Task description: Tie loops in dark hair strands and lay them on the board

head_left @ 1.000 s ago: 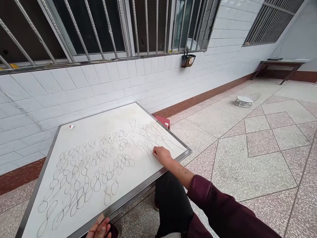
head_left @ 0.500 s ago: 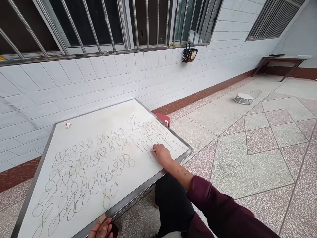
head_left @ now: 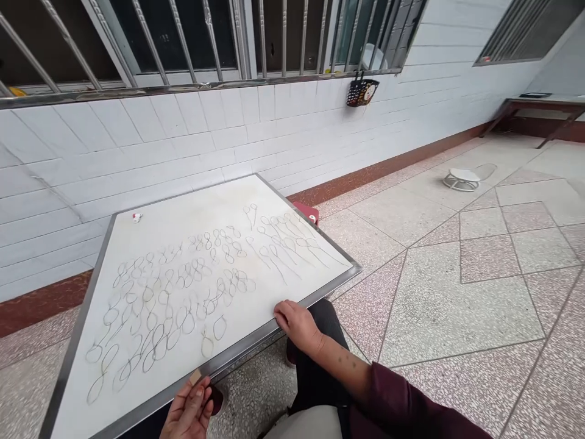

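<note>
A small flat tan piece, perhaps card or wood, is pinched between the thumb and fingers of my left hand at the table's near edge. My right hand is above the near edge, further right, with its fingers curled together; whatever they may hold is hidden. Many thin dark loops of wire or cord, several twisted into figure eights, lie in rows on the white table. Right of them are single loops with long straight tails. One loose loop lies nearest my left hand.
A metal rim edges the table. A small red and white item lies at its far left corner. Beyond it are a tiled wall and barred windows. A red stool stands behind the right edge, a low white chair further off.
My right hand has drawn back from the tailed loops toward me, to the near edge. My left hand has risen slightly into view, still holding the tan piece. The camera view has shifted.
</note>
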`<action>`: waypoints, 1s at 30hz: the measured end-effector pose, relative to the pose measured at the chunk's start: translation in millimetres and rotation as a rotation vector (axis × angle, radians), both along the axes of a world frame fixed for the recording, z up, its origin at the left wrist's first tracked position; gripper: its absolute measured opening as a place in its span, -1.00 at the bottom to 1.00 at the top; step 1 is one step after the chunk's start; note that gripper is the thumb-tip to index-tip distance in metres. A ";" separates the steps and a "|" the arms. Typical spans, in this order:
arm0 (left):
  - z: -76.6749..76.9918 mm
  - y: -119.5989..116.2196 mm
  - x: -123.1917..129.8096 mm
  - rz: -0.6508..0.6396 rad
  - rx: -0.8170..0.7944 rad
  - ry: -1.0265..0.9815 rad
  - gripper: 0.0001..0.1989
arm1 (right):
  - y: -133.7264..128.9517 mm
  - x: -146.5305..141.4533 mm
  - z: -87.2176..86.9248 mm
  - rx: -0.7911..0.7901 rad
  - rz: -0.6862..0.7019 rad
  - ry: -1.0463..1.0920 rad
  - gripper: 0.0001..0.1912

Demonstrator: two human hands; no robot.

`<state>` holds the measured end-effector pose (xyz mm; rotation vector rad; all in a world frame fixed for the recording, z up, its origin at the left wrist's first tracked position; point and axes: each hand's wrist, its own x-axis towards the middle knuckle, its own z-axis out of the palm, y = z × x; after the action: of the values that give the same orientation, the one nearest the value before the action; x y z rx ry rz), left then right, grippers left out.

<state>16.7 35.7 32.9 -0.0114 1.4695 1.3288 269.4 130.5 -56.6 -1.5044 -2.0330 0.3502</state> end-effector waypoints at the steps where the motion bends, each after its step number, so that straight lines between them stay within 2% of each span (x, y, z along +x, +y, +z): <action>1: -0.9 -2.1 -0.2 -0.004 0.028 0.004 -0.79 | 0.7 0.6 -0.9 0.001 -0.001 0.007 -0.87; 12: -22.7 -16.5 -12.7 0.032 0.181 -0.014 -0.74 | -3.5 1.0 1.6 -0.038 0.010 0.068 -0.87; 15: -25.5 -20.5 -15.8 0.053 0.190 -0.021 -0.72 | -6.7 -13.6 8.8 -0.065 0.106 0.103 -0.89; 20: -29.0 -23.5 -19.5 0.059 0.208 -0.039 -0.71 | -2.7 -55.4 21.3 -0.105 0.267 0.148 -0.91; 27: -37.6 -26.8 -31.2 0.076 0.219 -0.058 -0.69 | 23.3 -92.6 25.4 -0.168 0.161 0.053 -0.96; 30: -41.5 -26.6 -36.0 0.087 0.218 -0.067 -0.69 | 27.4 -102.8 25.3 -0.183 0.103 -0.024 -0.89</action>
<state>-19.2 9.1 -8.7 0.0219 1.2740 1.5400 166.6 157.9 -31.3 -1.5194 -2.1506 0.5754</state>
